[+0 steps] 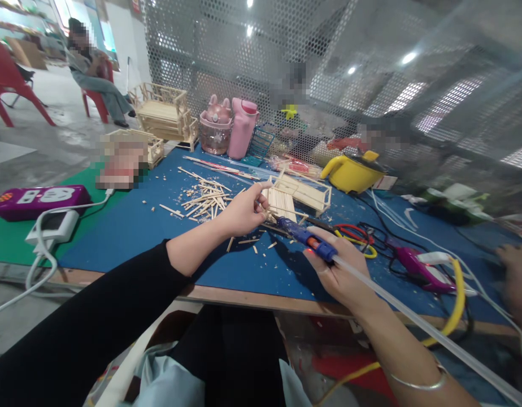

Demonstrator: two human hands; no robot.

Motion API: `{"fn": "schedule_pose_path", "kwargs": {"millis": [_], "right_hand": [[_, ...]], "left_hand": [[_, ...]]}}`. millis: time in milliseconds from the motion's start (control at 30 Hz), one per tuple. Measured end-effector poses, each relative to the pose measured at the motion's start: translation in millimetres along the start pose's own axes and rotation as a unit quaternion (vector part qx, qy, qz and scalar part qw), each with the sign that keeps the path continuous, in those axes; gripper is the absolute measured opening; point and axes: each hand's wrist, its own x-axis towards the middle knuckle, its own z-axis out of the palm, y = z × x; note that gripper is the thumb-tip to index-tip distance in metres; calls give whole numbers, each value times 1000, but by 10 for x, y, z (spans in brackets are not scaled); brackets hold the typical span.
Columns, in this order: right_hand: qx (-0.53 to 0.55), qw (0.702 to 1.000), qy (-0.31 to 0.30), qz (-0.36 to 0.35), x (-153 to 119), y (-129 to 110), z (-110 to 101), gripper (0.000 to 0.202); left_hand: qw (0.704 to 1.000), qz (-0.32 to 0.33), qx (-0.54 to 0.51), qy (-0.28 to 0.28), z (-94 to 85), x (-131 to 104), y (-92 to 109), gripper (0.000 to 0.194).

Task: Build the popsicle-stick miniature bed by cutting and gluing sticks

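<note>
My right hand (339,265) is wrapped round a blue glue gun (305,234), from whose back a long clear glue stick (413,322) trails to the lower right. The gun's nozzle points left, close to the fingers of my left hand (246,209). Those fingers are closed on the corner of a small wooden stick panel (282,204), made of pale sticks laid side by side. Exactly where the nozzle meets the wood is too small to tell. A heap of loose wooden sticks (208,198) lies left of the panel, and a stick frame (305,192) sits behind it.
Stick-built models (163,113) stand at the back left, beside a pink bottle (243,130). Behind right is a yellow pot (352,172). Purple power strips (40,202) lie at both sides, with cables on the right. Another person's hand (517,265) shows at the right edge.
</note>
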Motion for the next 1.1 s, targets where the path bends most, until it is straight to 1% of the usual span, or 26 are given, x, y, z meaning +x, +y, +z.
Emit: {"fn": "schedule_pose_path", "kwargs": {"millis": [167, 367, 500, 700, 933, 1100], "right_hand": [[17, 999, -14, 23, 7, -6, 20, 39], [28, 997, 22, 61, -37, 18, 27, 37], [31, 996, 10, 85, -8, 3, 37, 38], [33, 997, 12, 72, 63, -9, 67, 36], [36, 997, -1, 63, 20, 43, 65, 35], [20, 998, 3, 65, 4, 59, 29, 35]], "left_hand": [[1000, -2, -5, -3, 1, 1, -2, 66], [1000, 3, 8, 0, -6, -7, 8, 66], [1000, 6, 2, -2, -6, -7, -1, 66], [1000, 0, 1, -4, -4, -4, -3, 66], [1000, 8, 6, 0, -8, -2, -11, 65], [1000, 2, 3, -3, -8, -1, -10, 67]]}}
